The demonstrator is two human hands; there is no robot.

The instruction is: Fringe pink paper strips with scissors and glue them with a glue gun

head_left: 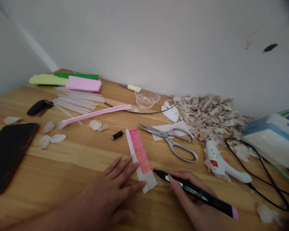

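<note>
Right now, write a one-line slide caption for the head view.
The left hand presses a pink-coloured paper strip on the table while the right hand holds a marker tip to it, scissors nearby.

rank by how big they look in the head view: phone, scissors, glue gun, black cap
phone (nearer the camera, so inflated)
scissors and glue gun, too alike to rank
black cap

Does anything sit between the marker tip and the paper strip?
Nothing visible. The marker in the right hand has its tip at the paper strip's right edge; the left hand presses the strip's left side, clear of the tip.
</note>
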